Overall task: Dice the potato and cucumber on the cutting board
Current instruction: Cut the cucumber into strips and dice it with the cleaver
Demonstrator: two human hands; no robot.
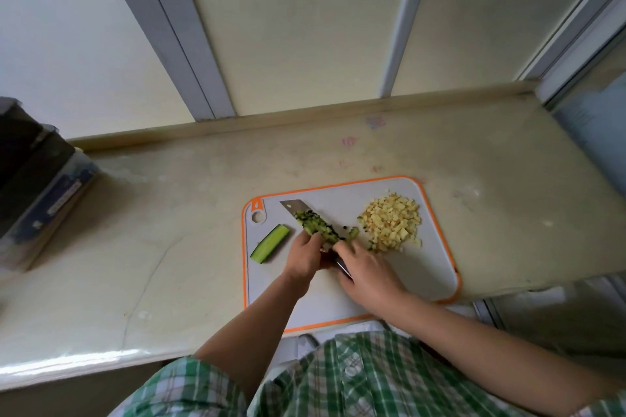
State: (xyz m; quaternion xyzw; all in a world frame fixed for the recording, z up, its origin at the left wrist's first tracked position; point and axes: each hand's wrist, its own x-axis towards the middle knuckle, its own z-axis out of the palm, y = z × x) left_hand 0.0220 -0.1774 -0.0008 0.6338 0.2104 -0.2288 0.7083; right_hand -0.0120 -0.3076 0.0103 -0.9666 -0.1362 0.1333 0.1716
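A grey cutting board (423,274) with an orange rim lies on the counter. A pile of diced potato (393,223) sits at its far right. An uncut cucumber piece (271,243) lies at its left. The knife (293,205) is tilted flat over the board's middle, with diced cucumber (318,227) heaped on its blade. My right hand (367,272) grips the knife's dark handle. My left hand (305,256) presses its fingers against the near end of the cucumber heap on the blade. A few cucumber bits lie between the blade and the potato.
The board sits on a pale stone counter (169,247) near its front edge. A dark box stack (37,179) stands at the far left. Window frames rise behind the counter's back ledge. My green checked shirt fills the bottom.
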